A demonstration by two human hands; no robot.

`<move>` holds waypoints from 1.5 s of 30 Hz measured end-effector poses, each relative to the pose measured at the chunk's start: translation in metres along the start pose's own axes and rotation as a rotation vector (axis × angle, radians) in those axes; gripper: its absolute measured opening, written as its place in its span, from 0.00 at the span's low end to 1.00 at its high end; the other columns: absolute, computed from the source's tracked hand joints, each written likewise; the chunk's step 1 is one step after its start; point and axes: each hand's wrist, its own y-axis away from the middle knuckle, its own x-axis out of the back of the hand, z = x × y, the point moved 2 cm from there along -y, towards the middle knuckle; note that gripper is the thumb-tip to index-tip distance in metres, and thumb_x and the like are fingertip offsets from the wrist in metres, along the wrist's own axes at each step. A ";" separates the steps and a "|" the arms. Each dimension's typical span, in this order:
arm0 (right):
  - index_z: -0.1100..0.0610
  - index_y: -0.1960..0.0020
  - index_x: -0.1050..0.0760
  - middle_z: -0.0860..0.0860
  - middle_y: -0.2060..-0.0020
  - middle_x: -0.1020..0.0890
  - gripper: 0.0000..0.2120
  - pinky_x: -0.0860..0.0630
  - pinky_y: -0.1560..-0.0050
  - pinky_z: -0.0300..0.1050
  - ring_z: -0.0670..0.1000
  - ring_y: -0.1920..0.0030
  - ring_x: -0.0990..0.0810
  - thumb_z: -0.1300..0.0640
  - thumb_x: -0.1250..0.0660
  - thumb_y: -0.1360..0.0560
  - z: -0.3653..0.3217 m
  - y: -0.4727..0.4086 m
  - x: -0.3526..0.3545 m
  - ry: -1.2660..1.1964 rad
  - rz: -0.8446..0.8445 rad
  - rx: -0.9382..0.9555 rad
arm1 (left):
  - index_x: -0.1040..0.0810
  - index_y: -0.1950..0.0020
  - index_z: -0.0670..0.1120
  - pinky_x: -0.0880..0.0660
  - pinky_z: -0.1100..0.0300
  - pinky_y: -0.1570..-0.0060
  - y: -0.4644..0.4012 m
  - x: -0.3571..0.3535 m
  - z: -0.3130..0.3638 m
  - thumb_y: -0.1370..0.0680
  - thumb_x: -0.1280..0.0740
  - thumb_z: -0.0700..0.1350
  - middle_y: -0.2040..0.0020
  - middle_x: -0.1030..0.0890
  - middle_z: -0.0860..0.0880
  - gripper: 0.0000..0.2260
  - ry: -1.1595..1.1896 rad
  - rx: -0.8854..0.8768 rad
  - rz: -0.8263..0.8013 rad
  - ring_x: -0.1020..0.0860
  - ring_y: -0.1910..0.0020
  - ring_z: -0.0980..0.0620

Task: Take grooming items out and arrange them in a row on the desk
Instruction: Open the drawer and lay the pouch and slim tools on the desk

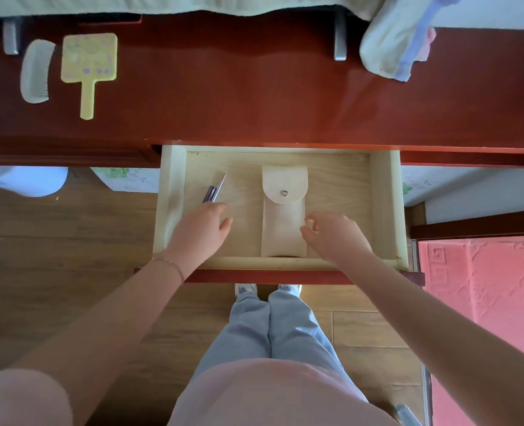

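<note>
Two grooming items already lie side by side at the far left of the desk [254,96]: one pale comb [36,72] and one yellow hand mirror [88,69]. The open drawer [383,204] holds two things: a slim metallic tube [214,189] at left and a cream snap-flap pouch [283,210] in the middle. The left hand [202,229] reaches over the tube's near end, fingers relaxed, gripping nothing. The right hand [334,235] hovers loosely curled beside the pouch.

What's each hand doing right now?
Left hand: open, reaching toward the pen.
Right hand: open, fingers loosely curled over the pouch, holding nothing.
</note>
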 end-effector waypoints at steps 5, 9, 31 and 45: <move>0.56 0.37 0.28 0.54 0.45 0.21 0.17 0.28 0.54 0.44 0.56 0.47 0.23 0.51 0.40 0.23 0.008 -0.031 -0.012 -0.175 -0.104 -0.192 | 0.33 0.33 0.39 0.29 0.55 0.54 -0.025 -0.017 -0.012 0.22 0.41 0.44 0.40 0.27 0.41 0.18 -0.068 0.133 -0.045 0.27 0.46 0.44; 0.58 0.41 0.28 0.53 0.56 0.23 0.15 0.28 0.61 0.42 0.55 0.57 0.23 0.55 0.38 0.27 0.013 -0.046 -0.020 -0.287 -0.103 -0.314 | 0.34 0.34 0.38 0.29 0.53 0.48 -0.030 -0.021 -0.013 0.22 0.39 0.43 0.34 0.32 0.40 0.18 -0.062 0.211 -0.020 0.32 0.37 0.42; 0.54 0.59 0.27 0.56 0.58 0.19 0.07 0.20 0.51 0.56 0.60 0.54 0.18 0.64 0.41 0.29 0.014 -0.059 -0.035 -0.621 -0.027 -0.375 | 0.29 0.38 0.40 0.29 0.57 0.52 -0.041 -0.027 -0.001 0.24 0.37 0.41 0.44 0.25 0.44 0.14 0.239 0.160 0.038 0.25 0.51 0.47; 0.48 0.57 0.29 0.53 0.60 0.16 0.07 0.24 0.52 0.53 0.58 0.56 0.20 0.58 0.41 0.24 -0.014 -0.025 -0.008 -0.445 -0.088 0.058 | 0.23 0.47 0.40 0.23 0.67 0.61 -0.034 -0.032 0.020 0.23 0.37 0.42 0.54 0.21 0.46 0.08 1.106 0.514 -0.220 0.22 0.62 0.55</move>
